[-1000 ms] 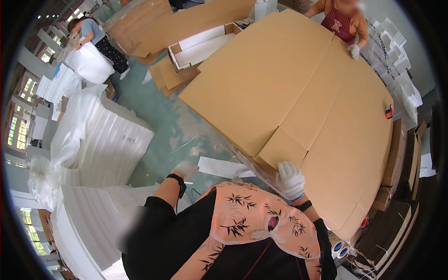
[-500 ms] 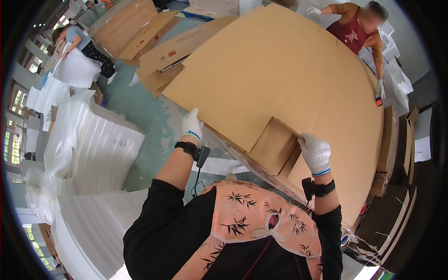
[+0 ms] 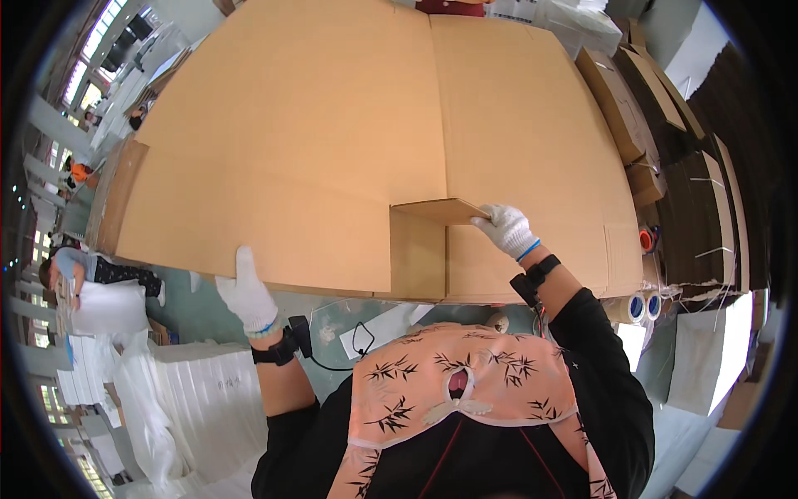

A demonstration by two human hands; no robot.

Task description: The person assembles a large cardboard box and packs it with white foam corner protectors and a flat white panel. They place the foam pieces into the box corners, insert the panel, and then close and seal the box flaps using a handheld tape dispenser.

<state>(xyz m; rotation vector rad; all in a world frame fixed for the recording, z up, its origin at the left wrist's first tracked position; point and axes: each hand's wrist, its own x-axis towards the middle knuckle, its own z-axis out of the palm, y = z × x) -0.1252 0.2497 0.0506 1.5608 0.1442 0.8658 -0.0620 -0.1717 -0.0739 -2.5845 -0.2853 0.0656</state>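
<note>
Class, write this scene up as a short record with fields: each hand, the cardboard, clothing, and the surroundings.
Left hand: white-gloved, at the near edge of the large cardboard sheet; whether it grips is unclear
Right hand: white-gloved, fingers closed on the right end of a raised flap
Cardboard: brown, broad, flap tilted up near the front edge
Clothing: pinkish-orange apron with dark leaf pattern, over black
Surroundings: tape rolls at right; white stacked sheets at lower left
</note>
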